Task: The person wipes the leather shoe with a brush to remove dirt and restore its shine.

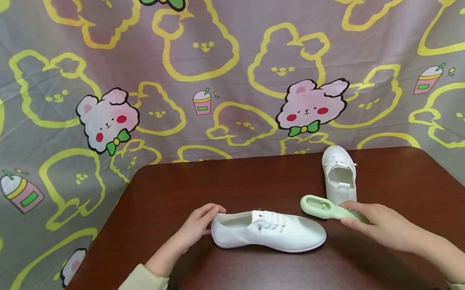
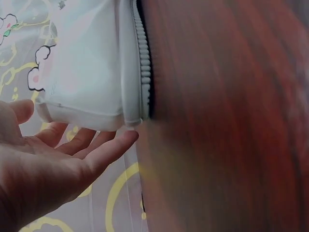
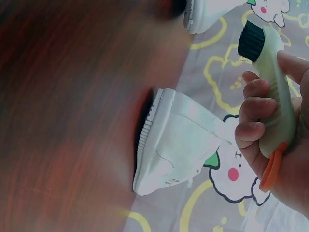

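A white lace-up shoe (image 1: 286, 237) lies sole down on the table, its toe to the right in the head view. My left hand (image 1: 196, 228) is at its heel, fingertips at the collar. In the left wrist view, the fingers (image 2: 108, 150) lie loosely bent behind the heel (image 2: 87, 77), with the thumb apart. My right hand (image 1: 385, 225) grips the handle of a pale green brush (image 1: 320, 207), held near the toe. Seen from the right wrist, the brush (image 3: 276, 92) has dark bristles (image 3: 251, 41) and an orange loop (image 3: 273, 171).
A second white shoe (image 1: 340, 185) stands behind the brush, its toe towards the back edge of the dark brown table (image 1: 228, 179). A grey curtain (image 1: 225, 83) printed with bunnies hangs behind and beside the table.
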Action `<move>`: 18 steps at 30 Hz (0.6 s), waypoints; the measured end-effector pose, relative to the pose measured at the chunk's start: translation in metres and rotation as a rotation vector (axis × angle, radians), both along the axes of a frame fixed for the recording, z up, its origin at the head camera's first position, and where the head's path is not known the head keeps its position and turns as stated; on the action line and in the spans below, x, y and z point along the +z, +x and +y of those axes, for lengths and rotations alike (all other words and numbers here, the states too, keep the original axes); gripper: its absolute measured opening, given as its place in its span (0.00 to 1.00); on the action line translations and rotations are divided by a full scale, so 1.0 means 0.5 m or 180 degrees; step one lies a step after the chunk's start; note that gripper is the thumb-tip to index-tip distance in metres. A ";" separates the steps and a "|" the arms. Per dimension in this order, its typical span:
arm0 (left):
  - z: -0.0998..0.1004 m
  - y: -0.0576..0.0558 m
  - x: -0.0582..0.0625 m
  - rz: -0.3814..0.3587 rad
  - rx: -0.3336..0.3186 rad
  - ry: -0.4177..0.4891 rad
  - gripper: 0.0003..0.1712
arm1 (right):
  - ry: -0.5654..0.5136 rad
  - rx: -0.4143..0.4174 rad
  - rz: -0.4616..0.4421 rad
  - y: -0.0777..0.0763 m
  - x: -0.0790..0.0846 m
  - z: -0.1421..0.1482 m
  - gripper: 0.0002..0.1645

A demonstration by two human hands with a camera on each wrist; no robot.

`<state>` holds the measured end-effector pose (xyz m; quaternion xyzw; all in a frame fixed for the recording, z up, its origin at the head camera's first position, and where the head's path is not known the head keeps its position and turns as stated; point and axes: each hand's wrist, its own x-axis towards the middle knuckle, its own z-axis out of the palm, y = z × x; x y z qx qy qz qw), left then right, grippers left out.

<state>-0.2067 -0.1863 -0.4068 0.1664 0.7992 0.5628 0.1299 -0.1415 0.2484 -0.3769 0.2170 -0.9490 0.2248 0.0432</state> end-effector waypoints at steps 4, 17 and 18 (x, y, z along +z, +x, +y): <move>-0.001 -0.003 -0.002 -0.0072 0.0002 -0.0156 0.23 | -0.0028 -0.0009 0.0010 0.003 -0.003 0.001 0.19; 0.008 0.000 -0.013 -0.0203 0.0199 -0.0262 0.20 | -0.0027 -0.0095 0.0036 0.012 -0.007 0.006 0.19; 0.007 0.000 -0.015 -0.0168 0.0200 -0.0280 0.20 | -0.0032 -0.0091 0.0039 0.012 -0.008 0.007 0.19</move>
